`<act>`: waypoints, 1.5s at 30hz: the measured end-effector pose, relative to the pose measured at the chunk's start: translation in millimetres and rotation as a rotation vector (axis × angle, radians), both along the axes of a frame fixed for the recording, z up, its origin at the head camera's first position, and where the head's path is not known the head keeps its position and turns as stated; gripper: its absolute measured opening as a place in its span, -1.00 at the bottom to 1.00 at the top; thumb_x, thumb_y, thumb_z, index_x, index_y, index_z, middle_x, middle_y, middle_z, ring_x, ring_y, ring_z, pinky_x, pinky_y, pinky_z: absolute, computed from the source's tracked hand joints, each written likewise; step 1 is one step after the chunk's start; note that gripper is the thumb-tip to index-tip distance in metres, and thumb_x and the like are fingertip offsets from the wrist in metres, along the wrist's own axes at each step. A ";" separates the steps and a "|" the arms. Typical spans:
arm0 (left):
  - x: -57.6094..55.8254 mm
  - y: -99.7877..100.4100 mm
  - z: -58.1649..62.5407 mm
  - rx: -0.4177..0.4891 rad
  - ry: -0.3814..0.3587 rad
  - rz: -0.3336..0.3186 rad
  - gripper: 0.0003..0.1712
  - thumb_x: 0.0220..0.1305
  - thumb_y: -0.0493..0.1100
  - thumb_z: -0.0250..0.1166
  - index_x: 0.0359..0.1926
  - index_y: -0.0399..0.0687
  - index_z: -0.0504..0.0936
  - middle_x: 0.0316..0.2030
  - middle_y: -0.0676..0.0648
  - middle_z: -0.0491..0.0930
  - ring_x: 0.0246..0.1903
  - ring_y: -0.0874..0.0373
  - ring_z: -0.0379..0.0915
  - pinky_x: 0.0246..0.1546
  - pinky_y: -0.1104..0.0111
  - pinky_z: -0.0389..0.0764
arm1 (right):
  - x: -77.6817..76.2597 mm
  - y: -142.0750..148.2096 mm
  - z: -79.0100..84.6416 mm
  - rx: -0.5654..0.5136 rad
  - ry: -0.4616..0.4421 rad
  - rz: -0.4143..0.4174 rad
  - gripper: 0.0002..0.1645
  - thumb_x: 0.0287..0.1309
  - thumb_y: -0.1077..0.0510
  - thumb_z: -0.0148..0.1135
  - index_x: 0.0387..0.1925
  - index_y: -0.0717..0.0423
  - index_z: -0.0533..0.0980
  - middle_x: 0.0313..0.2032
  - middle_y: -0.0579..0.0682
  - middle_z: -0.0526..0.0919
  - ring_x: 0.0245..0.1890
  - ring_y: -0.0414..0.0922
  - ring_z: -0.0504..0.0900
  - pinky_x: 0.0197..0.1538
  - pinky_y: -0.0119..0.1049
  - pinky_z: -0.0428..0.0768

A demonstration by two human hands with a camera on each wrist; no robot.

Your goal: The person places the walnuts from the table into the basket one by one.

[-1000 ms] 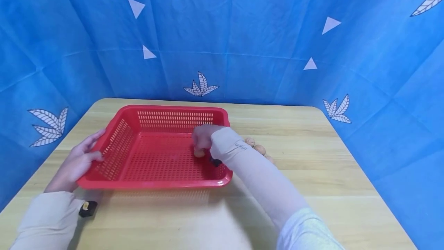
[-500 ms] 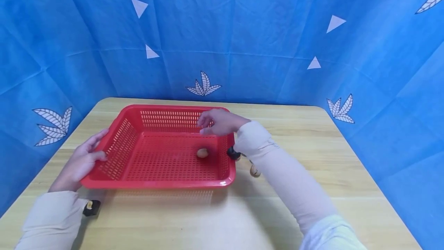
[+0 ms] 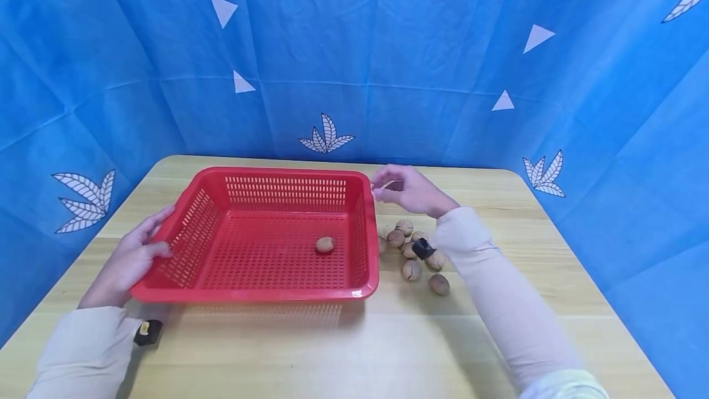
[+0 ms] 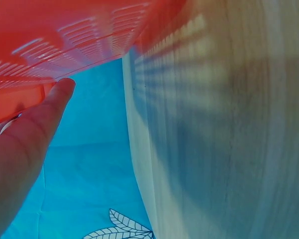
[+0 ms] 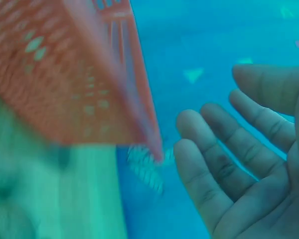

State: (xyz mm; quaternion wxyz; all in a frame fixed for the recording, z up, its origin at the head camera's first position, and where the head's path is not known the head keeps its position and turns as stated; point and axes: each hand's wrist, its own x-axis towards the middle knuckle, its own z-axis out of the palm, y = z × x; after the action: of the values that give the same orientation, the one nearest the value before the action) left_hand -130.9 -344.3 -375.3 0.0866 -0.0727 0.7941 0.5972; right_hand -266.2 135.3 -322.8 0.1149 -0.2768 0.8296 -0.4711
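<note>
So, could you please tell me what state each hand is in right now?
Left hand: closed on the left rim of the red basket.
Right hand: open, fingers relaxed, holding nothing.

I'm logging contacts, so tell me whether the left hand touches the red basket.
Touching. The head view shows the left hand gripping the red basket, thumb over its rim.

The basket (image 3: 255, 295) looks glossy plastic, the table (image 3: 310, 356) (smooth-faced) wood, walnuts (image 3: 411, 270) rough.

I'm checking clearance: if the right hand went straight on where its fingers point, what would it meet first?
The right hand would likely meet the red basket first, at its right rim; height is unclear, so it might pass over.
</note>
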 end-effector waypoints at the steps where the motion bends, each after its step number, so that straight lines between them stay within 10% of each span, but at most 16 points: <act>1: 0.3 -0.7 -0.4 0.012 0.001 0.000 -0.08 0.38 -0.34 0.01 0.54 0.28 -0.26 0.29 -0.23 0.08 -0.15 0.31 0.47 -0.20 0.24 0.66 | -0.1 7.3 -4.5 -0.036 -0.022 -0.012 -0.69 0.24 0.30 0.20 -0.01 0.35 0.48 -0.07 0.20 0.57 -0.11 0.09 0.64 -0.02 -0.13 0.62; 16: 4.5 -5.6 0.2 0.137 -0.002 0.023 -0.06 0.35 -0.40 0.05 0.55 0.29 -0.20 0.08 0.06 0.26 -0.22 0.30 0.52 -0.29 0.26 0.68 | 3.5 87.1 -68.2 -0.156 -0.123 -0.017 -0.59 0.17 0.38 0.23 0.03 0.50 0.41 0.07 0.49 0.40 0.04 0.30 0.52 0.02 -0.29 0.58; 25: 0.9 -6.6 0.3 0.138 0.002 0.020 -0.05 0.35 -0.39 0.06 0.54 0.31 -0.20 0.07 0.10 0.27 -0.22 0.31 0.53 -0.28 0.26 0.68 | -2.3 106.4 -93.3 -0.025 -0.201 0.001 -0.45 0.03 0.34 0.39 0.08 0.42 0.46 0.13 0.33 0.47 0.06 0.24 0.54 0.08 -0.14 0.55; 45: -1.4 -2.1 -0.1 0.108 -0.015 0.013 -0.05 0.36 -0.38 0.05 0.54 0.29 -0.22 0.10 0.07 0.26 -0.21 0.32 0.53 -0.27 0.25 0.68 | -9.0 110.3 -106.0 0.094 -0.269 -0.016 -0.50 -0.03 0.26 0.46 0.00 0.34 0.58 -0.05 0.16 0.65 -0.13 0.01 0.65 -0.01 -0.18 0.59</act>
State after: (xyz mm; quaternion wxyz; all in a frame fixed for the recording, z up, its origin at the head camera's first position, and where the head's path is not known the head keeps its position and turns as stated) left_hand -132.2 -346.4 -375.5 0.0923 -0.0773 0.7596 0.6392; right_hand -275.2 245.7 -428.8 0.2339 -0.1991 0.8299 -0.4657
